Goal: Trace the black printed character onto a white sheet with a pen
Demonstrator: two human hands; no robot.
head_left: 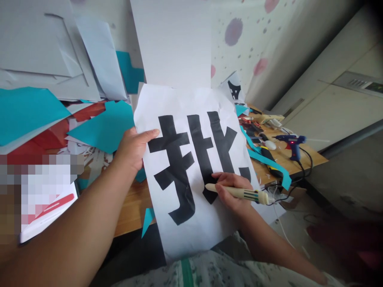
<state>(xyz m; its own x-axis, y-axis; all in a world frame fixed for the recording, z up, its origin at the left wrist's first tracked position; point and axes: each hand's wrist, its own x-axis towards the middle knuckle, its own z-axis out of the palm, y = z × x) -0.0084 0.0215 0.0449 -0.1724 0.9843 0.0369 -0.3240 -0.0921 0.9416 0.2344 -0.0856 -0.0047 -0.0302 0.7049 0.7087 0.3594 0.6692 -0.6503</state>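
A white paper sheet point(167, 241) with large black character strokes lies tilted before me, its near end reaching over the table's front edge. My left hand point(136, 145) pinches the sheet's left edge, thumb on top beside a black stroke. In my right hand point(235, 191) is a thick cream-coloured pen point(243, 193), its tip near the lower part of the middle black stroke. That hand rests on the sheet and covers part of the strokes on the right.
Teal paper point(103, 125) and scraps lie left on the wooden table point(131, 213). At right are a blue glue gun point(293, 145) with a cable, a teal strip point(269, 159) and a yellow-black tool point(271, 161). A blurred screen stands lower left.
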